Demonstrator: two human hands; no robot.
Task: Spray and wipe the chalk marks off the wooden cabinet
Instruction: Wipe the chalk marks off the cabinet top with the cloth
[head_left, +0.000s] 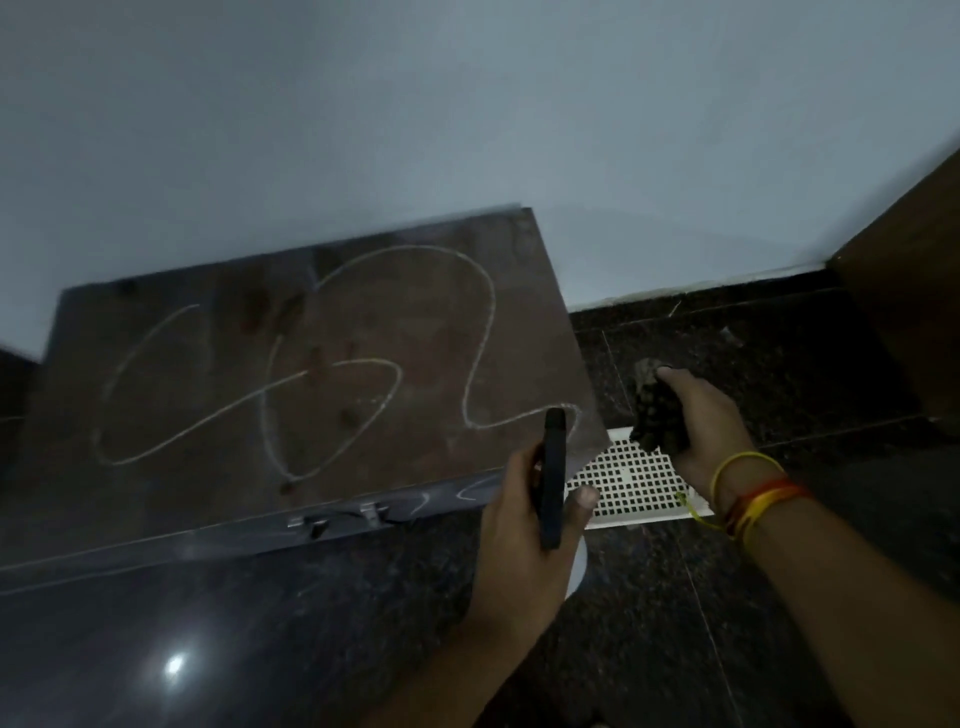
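Chalk marks (291, 364) loop across the whole cabinet top (208, 499), none wiped yet; more scribbles on the front edge near the handle (337, 517). My left hand (519, 525) is clenched round a dark thing, prob. the spray bottle (553, 478), nozzle not visible. Right hand (701, 415) is grasping a bunched dark cloth (657, 415) over the floor, beside the white grate (634, 483). Risks: spraying w/ nozzle aimed wrong, or a dirty cloth smearing chalk instead of lifting it.

Single head view, looking steeply down, close over cabinet top (291, 364); wall ahead, floor right.
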